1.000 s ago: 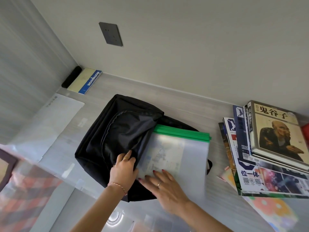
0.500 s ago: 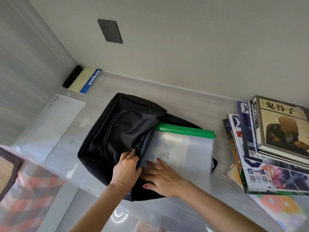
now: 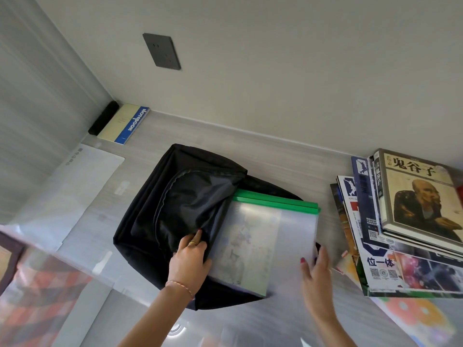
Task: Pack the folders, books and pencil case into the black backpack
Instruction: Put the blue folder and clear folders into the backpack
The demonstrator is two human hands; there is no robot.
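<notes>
The black backpack (image 3: 152,221) lies flat on the table, its opening facing right. Two translucent folders (image 3: 288,229) with green spines lie stacked, their left part inside the opening. My left hand (image 3: 189,259) grips the bag's flap at the opening's near edge and holds it up. My right hand (image 3: 315,269) rests with straight fingers against the folders' right edge. A stack of books (image 3: 413,221) and magazines lies at the right. No pencil case is visible.
A blue and cream notebook (image 3: 124,125) lies in the far left corner beside a black bar (image 3: 103,120). A translucent sheet (image 3: 70,194) lies left of the backpack. The table's near edge is glossy and reflective. A wall socket (image 3: 161,51) is on the back wall.
My right hand has moved off the top of the folders, rightward to their right edge. My left hand keeps its hold on the flap. The folders have stayed about where they were in the opening.
</notes>
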